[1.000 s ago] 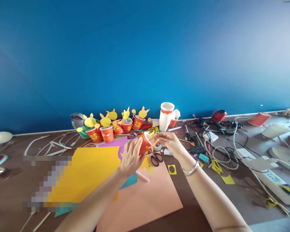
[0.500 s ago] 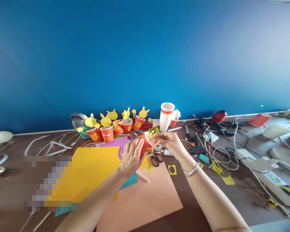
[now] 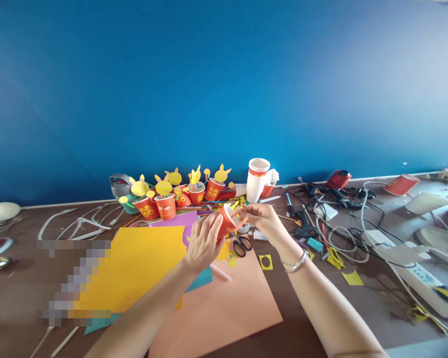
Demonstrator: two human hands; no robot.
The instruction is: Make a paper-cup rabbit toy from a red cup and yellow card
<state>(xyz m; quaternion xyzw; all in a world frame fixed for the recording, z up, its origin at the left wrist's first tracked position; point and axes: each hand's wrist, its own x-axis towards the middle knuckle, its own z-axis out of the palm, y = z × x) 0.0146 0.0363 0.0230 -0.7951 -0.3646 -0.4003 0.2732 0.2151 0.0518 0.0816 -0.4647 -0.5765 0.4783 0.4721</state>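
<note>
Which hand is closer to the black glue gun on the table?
The right hand is nearer, sitting to the left of the black glue gun in this view. The left hand is farther off, beyond the red paper cup held between the hands.

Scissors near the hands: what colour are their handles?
The scissors have black handles, shown best in the head view.

Noted from my feed: red paper cups with yellow paper ears [image 3: 166,207] stand clustered at the back of the brown tabletop [image 3: 15,283], against the blue wall [image 3: 224,89]. White paper cups [image 3: 256,181] stand stacked just right of them. Black-handled scissors [image 3: 242,246] lie at the top of the peach card sheet [image 3: 224,313], near the yellow card sheet [image 3: 145,268]. Right side: black glue gun [image 3: 304,223], tangled cables [image 3: 343,243], white power strip [image 3: 420,278].
</note>
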